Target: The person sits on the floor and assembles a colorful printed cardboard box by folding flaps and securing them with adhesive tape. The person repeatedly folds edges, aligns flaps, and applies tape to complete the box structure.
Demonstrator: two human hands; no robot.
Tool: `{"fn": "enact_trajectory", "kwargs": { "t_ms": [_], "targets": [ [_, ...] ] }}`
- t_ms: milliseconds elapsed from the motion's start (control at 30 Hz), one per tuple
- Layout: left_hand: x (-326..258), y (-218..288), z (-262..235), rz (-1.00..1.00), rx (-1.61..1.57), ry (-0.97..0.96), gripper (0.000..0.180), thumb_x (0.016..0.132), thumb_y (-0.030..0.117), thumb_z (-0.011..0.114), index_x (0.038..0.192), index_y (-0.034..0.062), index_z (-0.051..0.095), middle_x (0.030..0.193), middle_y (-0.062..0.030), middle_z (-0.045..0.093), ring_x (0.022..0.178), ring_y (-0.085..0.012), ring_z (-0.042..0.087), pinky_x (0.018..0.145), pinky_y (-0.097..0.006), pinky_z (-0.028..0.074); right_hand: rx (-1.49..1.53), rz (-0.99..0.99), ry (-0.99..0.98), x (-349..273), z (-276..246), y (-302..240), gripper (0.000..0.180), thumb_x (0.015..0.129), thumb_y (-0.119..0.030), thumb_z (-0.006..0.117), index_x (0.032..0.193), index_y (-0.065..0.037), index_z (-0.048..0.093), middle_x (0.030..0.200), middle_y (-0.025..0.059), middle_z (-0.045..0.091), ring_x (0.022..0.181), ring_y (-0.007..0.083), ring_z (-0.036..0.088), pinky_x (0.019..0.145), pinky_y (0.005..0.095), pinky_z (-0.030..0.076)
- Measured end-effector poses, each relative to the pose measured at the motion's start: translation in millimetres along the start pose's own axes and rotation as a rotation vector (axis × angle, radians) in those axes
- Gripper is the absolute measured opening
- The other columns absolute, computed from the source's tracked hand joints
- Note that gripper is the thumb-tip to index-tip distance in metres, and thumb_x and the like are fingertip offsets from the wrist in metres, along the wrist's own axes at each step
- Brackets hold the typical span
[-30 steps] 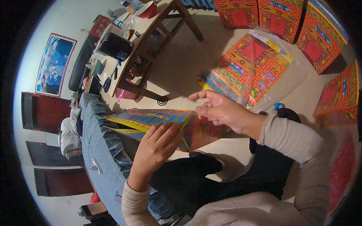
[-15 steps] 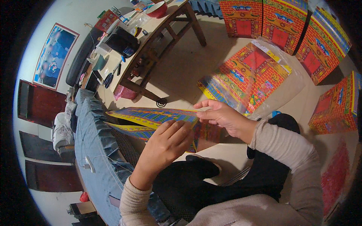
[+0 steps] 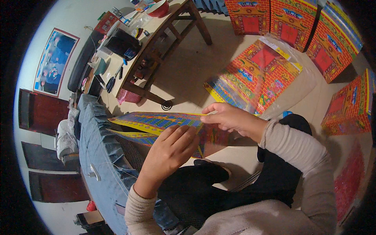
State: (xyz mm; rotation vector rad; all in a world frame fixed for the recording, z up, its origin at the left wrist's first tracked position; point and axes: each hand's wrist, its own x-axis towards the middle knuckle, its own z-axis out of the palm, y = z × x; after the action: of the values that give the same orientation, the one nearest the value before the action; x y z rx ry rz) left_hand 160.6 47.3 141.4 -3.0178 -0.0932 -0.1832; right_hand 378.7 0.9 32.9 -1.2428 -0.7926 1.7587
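Above my lap I hold a printed cardboard box (image 3: 156, 120) with a blue, green and yellow patterned top. Its left end gapes, with two yellow-edged flaps apart and a dark gap between them. My left hand (image 3: 169, 154) is closed on the near side of the cardboard, its fingers curled and the fingertips hidden. At the far right corner, my right hand (image 3: 231, 120) pinches the board's edge between thumb and index finger. The box's red side, partly covered by my hands, hangs below them.
Flat printed cardboard sheets (image 3: 258, 72) lie in clear plastic on the floor ahead. Several upright red brick-patterned boxes (image 3: 335, 45) stand at the far right. A wooden table (image 3: 156, 51) is at the far left, beside a bed with a blue ruffled cover (image 3: 94, 145).
My right index finger and thumb have come closer together at the box's corner. The box and my left hand have barely moved; the whole view has shifted slightly.
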Motion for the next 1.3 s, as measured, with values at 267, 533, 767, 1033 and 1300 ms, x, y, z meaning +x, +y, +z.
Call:
{"fn": "enact_trajectory", "kwargs": {
  "t_ms": [267,533,767,1033,1300],
  "targets": [
    [-1.3,-0.3,0.4,-0.006,-0.005,0.004,0.039,0.077,0.012,0.065,0.114,0.001,0.071,0.122,-0.0137,0.068,0.108,-0.0297,0.068,0.091,-0.043,0.055,0.036,-0.001,-0.091,1.4,-7.6,0.3,0.05,0.097,-0.013,0.069,0.143,-0.006,0.052,0.084,-0.0023,0.062,0.051,0.0013,0.038,0.043,0.0209,0.026],
    [-1.8,-1.1,-1.6,-0.012,-0.017,-0.008,0.038,0.077,0.013,0.065,0.113,0.0015,0.071,0.122,-0.0136,0.068,0.108,-0.0305,0.067,0.091,-0.044,0.055,-0.351,-0.101,0.024,-1.4,0.9,2.4,0.047,0.098,-0.011,0.067,0.143,-0.001,0.053,0.08,0.0008,0.063,0.055,0.0064,0.051,0.047,0.0255,0.039],
    [-1.8,-2.0,-1.3,-0.001,-0.014,0.005,0.037,0.079,0.013,0.064,0.113,0.0017,0.068,0.122,-0.0146,0.067,0.108,-0.0318,0.067,0.09,-0.044,0.054,-0.652,-0.662,0.268,-19.6,11.4,12.8,0.033,0.092,-0.005,0.071,0.124,-0.004,0.062,0.089,0.0084,0.066,0.079,0.0222,0.067,0.069,0.0336,0.053],
    [-6.9,-1.6,-0.7,-0.126,-0.084,0.054,0.048,0.087,0.011,0.059,0.135,0.0126,0.059,0.131,-0.0116,0.059,0.109,-0.0303,0.062,0.094,-0.041,0.051,-0.739,-1.098,0.27,-27.9,25.6,7.7,0.036,0.083,-0.011,0.078,0.115,-0.005,0.064,0.096,0.0115,0.066,0.082,0.027,0.07,0.069,0.0367,0.056],
    [-5.1,-4.8,7.0,-0.149,-0.157,0.148,0.049,0.088,0.009,0.059,0.136,0.0098,0.057,0.125,-0.0141,0.059,0.107,-0.0332,0.062,0.092,-0.042,0.051,-0.791,-1.051,0.389,-35.7,40.0,2.7,0.038,0.08,-0.016,0.079,0.112,-0.006,0.06,0.098,0.012,0.065,0.085,0.0349,0.069,0.07,0.0448,0.056]
  ]
}}
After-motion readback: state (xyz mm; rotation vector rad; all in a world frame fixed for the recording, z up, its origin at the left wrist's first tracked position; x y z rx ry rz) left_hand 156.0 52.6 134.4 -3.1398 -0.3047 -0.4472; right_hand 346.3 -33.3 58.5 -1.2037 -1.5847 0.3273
